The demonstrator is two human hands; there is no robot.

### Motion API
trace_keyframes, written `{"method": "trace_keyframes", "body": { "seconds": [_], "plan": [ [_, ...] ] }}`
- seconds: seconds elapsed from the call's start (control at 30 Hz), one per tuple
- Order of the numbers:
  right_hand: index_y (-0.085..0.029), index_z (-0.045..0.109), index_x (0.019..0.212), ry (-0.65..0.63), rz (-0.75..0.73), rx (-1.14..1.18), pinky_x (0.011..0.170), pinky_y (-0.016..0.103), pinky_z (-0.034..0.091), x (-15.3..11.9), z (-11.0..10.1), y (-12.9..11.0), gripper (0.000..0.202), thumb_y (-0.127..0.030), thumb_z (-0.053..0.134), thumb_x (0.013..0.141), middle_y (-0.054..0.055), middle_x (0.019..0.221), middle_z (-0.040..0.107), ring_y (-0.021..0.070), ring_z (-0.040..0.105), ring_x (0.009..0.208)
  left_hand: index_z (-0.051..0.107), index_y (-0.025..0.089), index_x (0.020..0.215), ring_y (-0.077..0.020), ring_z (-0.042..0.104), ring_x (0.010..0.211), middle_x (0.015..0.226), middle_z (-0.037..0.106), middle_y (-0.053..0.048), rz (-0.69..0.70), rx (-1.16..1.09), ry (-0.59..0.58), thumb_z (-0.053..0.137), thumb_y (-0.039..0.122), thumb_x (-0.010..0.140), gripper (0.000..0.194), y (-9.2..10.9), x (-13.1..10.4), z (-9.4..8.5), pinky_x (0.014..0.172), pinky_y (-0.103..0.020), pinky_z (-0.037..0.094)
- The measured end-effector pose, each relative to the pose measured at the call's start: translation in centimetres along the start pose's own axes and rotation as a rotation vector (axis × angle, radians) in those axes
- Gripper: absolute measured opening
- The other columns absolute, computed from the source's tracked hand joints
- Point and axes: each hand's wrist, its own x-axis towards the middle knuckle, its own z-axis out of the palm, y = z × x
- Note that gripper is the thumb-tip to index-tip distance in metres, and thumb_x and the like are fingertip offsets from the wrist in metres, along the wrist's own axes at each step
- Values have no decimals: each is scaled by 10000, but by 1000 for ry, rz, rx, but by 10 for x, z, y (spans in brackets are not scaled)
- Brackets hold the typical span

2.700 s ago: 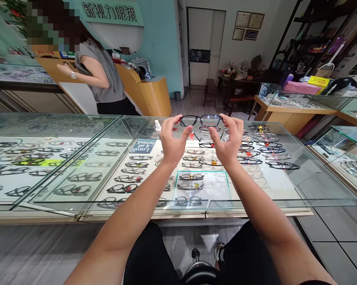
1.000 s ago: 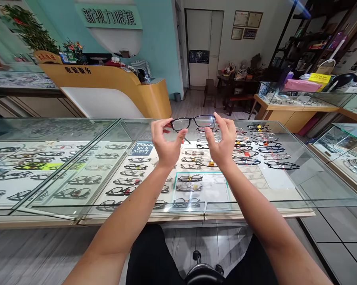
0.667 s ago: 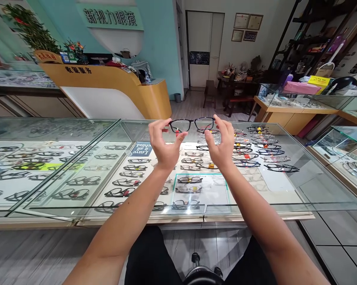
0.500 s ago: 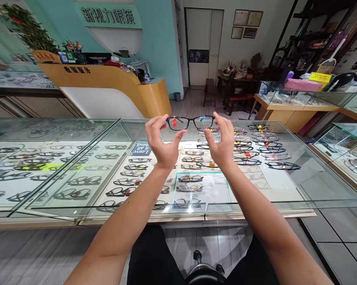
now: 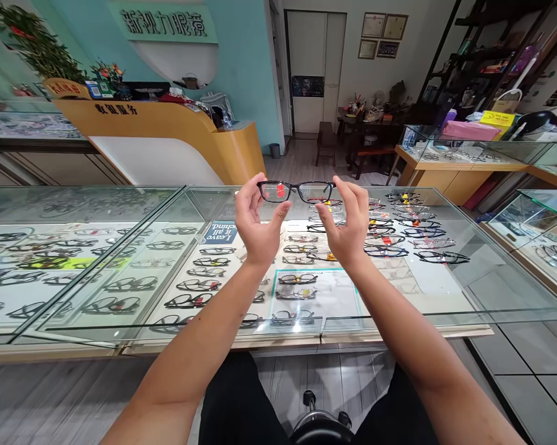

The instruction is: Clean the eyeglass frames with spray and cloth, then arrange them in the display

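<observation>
Black-framed eyeglasses point(image 5: 295, 187) are held up above the glass display case, their front spanning the gap between my hands. A red sticker point(image 5: 280, 190) shows at the left lens. My left hand point(image 5: 258, 219) grips the left end of the frame with its fingers, the thumb raised below the lens. At the opposite end, my right hand point(image 5: 346, 219) holds the frame at its corner, its thumb under the right lens. The temple arms are mostly hidden behind the lenses and fingers.
Beneath my hands lies a glass display case point(image 5: 482, 296) with rows of eyeglasses inside, some tagged. An orange counter point(image 5: 241, 148) stands behind at left. More glass cases point(image 5: 468, 148) are at right. A wheeled stool point(image 5: 319, 429) is between my legs.
The eyeglasses have turned slightly, and the red sticker now sits nearer the middle of the left lens. My left hand has shifted a little to the right. The view has moved slightly.
</observation>
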Motion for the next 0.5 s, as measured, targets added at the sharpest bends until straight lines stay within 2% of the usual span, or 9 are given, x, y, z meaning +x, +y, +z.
{"method": "trace_keyframes", "body": {
  "seconds": [0.1,0.23,0.4,0.5],
  "plan": [
    [-358,542,1676,3,-15,-4,1143,564,612,0,-1,-2,569,-525,615,1137,134,1390,689,314,662,1308,508,387,1617,-343,668,1516,1575,654,-142,-11,-23,-4,744,749,999,753,1,0,1,1259,-570,576],
    [-328,567,1646,-47,43,-40,1142,563,626,0,0,-4,555,-568,585,1146,149,1424,699,311,677,1326,514,364,1613,-344,658,1519,1578,647,-149,3,71,38,744,753,999,763,1,0,-1,1215,-555,600],
    [-294,573,1638,-96,97,105,1110,481,653,-3,3,-3,524,-508,593,1160,155,1524,715,288,686,1407,542,337,1581,-356,635,1516,1581,641,-142,109,92,124,819,718,963,777,0,-2,-4,1167,-545,595],
    [-312,546,1674,-148,174,182,1120,477,648,-5,5,-3,564,-546,574,1161,145,1608,692,300,700,1432,521,308,1588,-360,634,1505,1572,643,-149,140,86,130,825,713,959,808,-1,-2,-4,1166,-539,579]
  ]
}}
